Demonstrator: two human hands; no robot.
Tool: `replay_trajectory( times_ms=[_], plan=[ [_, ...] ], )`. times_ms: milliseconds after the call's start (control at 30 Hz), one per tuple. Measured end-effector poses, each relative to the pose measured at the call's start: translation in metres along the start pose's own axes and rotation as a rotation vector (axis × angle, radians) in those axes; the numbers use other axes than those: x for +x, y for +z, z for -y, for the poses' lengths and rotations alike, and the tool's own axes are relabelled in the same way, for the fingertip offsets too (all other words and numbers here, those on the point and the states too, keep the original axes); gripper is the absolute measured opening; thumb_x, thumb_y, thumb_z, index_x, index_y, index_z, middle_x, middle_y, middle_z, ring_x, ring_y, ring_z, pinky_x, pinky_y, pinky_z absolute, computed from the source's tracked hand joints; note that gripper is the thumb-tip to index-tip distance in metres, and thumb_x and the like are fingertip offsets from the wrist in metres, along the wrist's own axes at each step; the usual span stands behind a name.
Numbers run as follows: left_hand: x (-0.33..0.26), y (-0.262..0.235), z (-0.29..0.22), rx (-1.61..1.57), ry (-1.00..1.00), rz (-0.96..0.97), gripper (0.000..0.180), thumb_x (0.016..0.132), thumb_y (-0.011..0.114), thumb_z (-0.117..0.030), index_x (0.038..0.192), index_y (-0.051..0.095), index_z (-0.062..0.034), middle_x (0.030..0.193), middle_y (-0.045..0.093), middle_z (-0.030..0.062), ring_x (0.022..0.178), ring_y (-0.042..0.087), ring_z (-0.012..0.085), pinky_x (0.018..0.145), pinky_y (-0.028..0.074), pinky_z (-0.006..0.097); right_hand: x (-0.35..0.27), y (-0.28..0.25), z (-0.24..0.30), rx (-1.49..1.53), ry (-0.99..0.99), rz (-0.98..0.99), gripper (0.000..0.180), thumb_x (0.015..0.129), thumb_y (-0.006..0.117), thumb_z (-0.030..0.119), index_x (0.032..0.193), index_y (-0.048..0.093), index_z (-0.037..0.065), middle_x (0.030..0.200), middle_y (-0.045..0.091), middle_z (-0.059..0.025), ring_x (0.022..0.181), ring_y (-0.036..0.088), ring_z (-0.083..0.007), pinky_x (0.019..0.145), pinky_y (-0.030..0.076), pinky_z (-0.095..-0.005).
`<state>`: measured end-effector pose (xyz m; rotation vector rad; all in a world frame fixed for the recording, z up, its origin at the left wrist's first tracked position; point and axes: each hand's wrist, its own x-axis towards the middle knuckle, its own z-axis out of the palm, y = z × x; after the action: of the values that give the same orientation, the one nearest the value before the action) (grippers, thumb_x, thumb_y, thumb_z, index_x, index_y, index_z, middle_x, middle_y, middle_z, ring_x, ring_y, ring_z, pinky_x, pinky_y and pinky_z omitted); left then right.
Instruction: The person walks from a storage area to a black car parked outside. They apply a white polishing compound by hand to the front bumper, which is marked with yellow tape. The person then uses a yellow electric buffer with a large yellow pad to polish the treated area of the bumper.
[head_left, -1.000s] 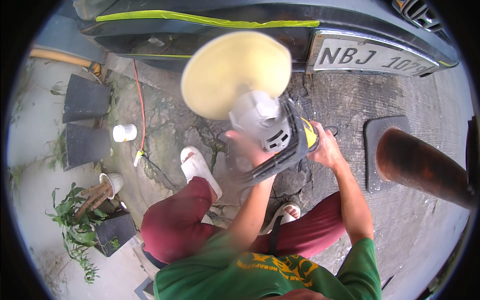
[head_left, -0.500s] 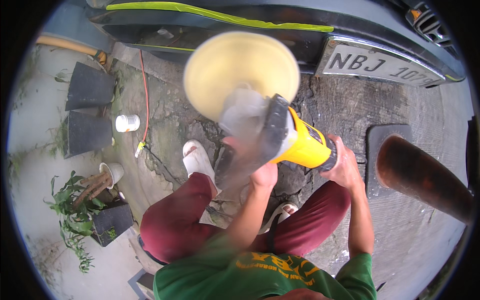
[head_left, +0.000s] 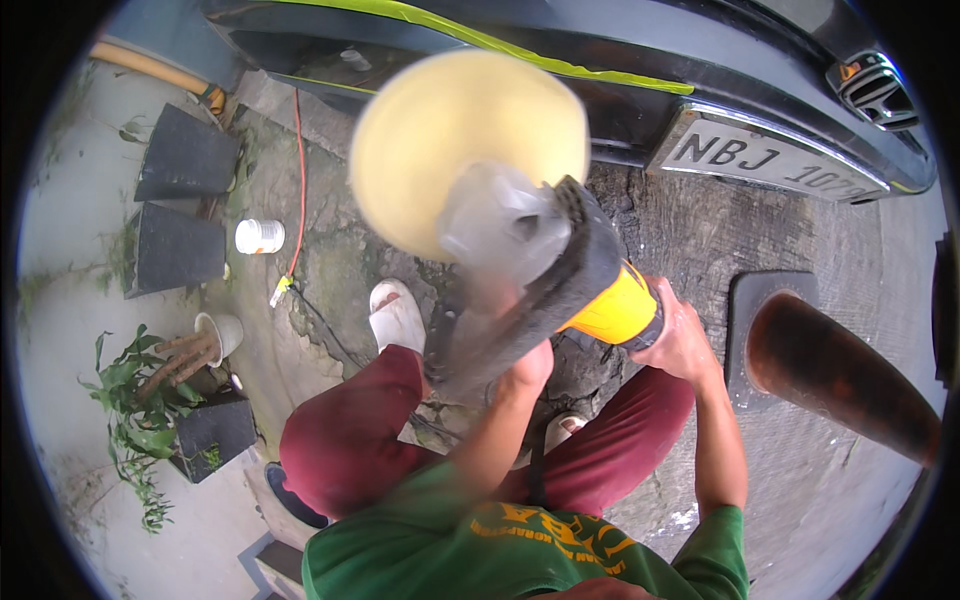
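Both my hands hold a yellow and black power polisher in front of the car bumper. Its round, pale yellow pad faces away from me and overlaps the bumper's lower edge; whether they touch I cannot tell. Cloudy plastic covers the head behind the pad. My right hand is closed round the rear end of the yellow body. Under the blurred dark handle, my left hand grips it, with most of its fingers hidden.
Yellow-green tape runs along the bumper, left of the number plate. A red cord joins a black one on the cracked concrete, near a white tub. Dark planters stand left; a rusty-brown post rises at right.
The polisher has tilted, so less of its yellow body shows and its pad sits slightly further up and left. Both hands keep their hold. The whole view has turned a little.
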<state>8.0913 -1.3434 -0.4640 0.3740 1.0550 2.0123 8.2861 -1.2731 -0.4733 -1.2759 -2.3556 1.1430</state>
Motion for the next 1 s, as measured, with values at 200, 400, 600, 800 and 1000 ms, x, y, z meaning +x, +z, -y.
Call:
replay_trajectory(
  times_ms=[200, 400, 600, 800, 1000],
  plan=[
    [0.025, -0.002, -0.033, -0.063, 0.192, -0.041, 0.062, 0.097, 0.035, -0.052, 0.142, 0.037, -0.0101, 0.142, 0.044, 0.0068, 0.13, 0.044, 0.0251, 0.108, 0.035, 0.042, 0.036, 0.006, 0.02, -0.033, -0.058, 0.063, 0.082, 0.056, 0.08, 0.016, 0.128, 0.04, 0.01, 0.093, 0.066, -0.0214, 0.089, 0.063, -0.0421, 0.078, 0.05, -0.046],
    [0.013, 0.003, -0.015, 0.001, 0.152, 0.008, 0.067, 0.098, 0.032, -0.055, 0.143, 0.035, -0.0053, 0.143, 0.042, 0.0087, 0.132, 0.041, 0.0234, 0.111, 0.03, 0.041, 0.023, 0.007, 0.004, -0.012, 0.008, 0.01, 0.081, 0.052, 0.077, 0.012, 0.126, 0.044, 0.008, 0.099, 0.065, -0.0213, 0.096, 0.061, -0.0433, 0.082, 0.05, -0.0451],
    [-0.016, 0.018, 0.02, 0.0, -0.015, 0.112, 0.07, 0.101, 0.024, -0.053, 0.147, 0.023, -0.0007, 0.151, 0.028, 0.0117, 0.138, 0.028, 0.0215, 0.115, 0.019, 0.038, -0.029, -0.007, -0.02, -0.03, 0.082, -0.117, 0.08, 0.052, 0.079, 0.012, 0.125, 0.044, 0.007, 0.098, 0.066, -0.0222, 0.095, 0.063, -0.0421, 0.081, 0.051, -0.045],
    [-0.019, 0.021, 0.022, -0.037, -0.067, 0.145, 0.071, 0.1, 0.023, -0.055, 0.145, 0.027, 0.0002, 0.148, 0.033, 0.0119, 0.136, 0.031, 0.0215, 0.114, 0.022, 0.037, -0.04, -0.014, -0.014, -0.057, 0.211, -0.099, 0.082, 0.049, 0.078, 0.011, 0.124, 0.045, 0.004, 0.103, 0.065, -0.0219, 0.1, 0.062, -0.0411, 0.085, 0.051, -0.0434],
    [-0.004, 0.022, -0.013, -0.011, 0.109, 0.01, 0.064, 0.101, 0.035, -0.047, 0.141, 0.032, 0.003, 0.141, 0.041, 0.0143, 0.13, 0.04, 0.0223, 0.111, 0.028, 0.038, -0.011, -0.012, 0.018, -0.031, 0.104, -0.025, 0.079, 0.054, 0.077, 0.014, 0.126, 0.044, 0.006, 0.098, 0.066, -0.023, 0.095, 0.063, -0.0424, 0.081, 0.051, -0.0456]
  ],
)
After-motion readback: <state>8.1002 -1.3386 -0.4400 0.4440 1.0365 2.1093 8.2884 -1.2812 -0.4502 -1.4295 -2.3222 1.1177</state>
